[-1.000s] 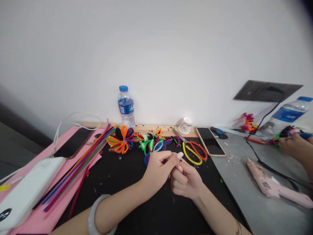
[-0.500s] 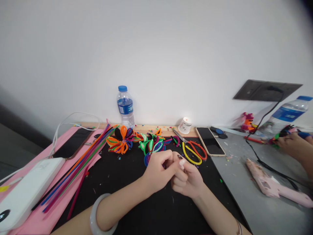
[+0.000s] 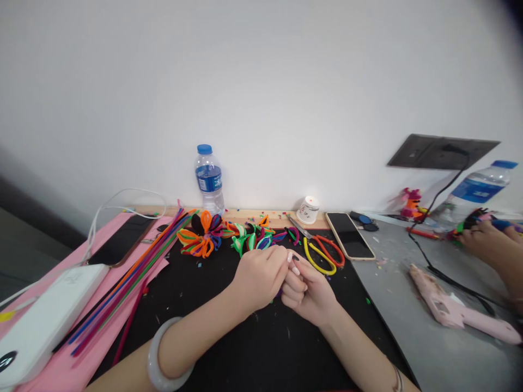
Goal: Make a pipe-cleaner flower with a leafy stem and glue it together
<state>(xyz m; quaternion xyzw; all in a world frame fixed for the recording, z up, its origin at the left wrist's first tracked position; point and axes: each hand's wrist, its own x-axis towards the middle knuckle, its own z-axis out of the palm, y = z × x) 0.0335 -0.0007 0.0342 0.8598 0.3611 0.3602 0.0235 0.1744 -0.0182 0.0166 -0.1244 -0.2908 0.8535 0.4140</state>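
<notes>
My left hand (image 3: 261, 277) and my right hand (image 3: 308, 288) meet over the black mat (image 3: 253, 354), both closed with fingertips pinched together. Between them they hold a looped pipe-cleaner piece, nearly all hidden; only a speck of purple and green shows below the fingers. Just beyond my hands lie green-and-white pipe-cleaner loops (image 3: 249, 241) and an orange, black and purple pipe-cleaner flower (image 3: 204, 234). To the right of my right hand rest scissors (image 3: 318, 256) with one yellow and one orange handle, blades toward the wall.
At left, pink paper (image 3: 116, 226) bears a bundle of pipe cleaners (image 3: 131, 283), a phone (image 3: 122, 239) and a white power bank (image 3: 53, 321). Behind stand a water bottle (image 3: 210, 179) and paper cup (image 3: 308, 210). At right are another phone (image 3: 350, 235), a pink glue gun (image 3: 453, 310) and another person's hand (image 3: 486, 242).
My hands have shifted slightly left, and my left hand has rolled over the fingertips. The blue-purple loops that showed beside my left hand are now hidden.
</notes>
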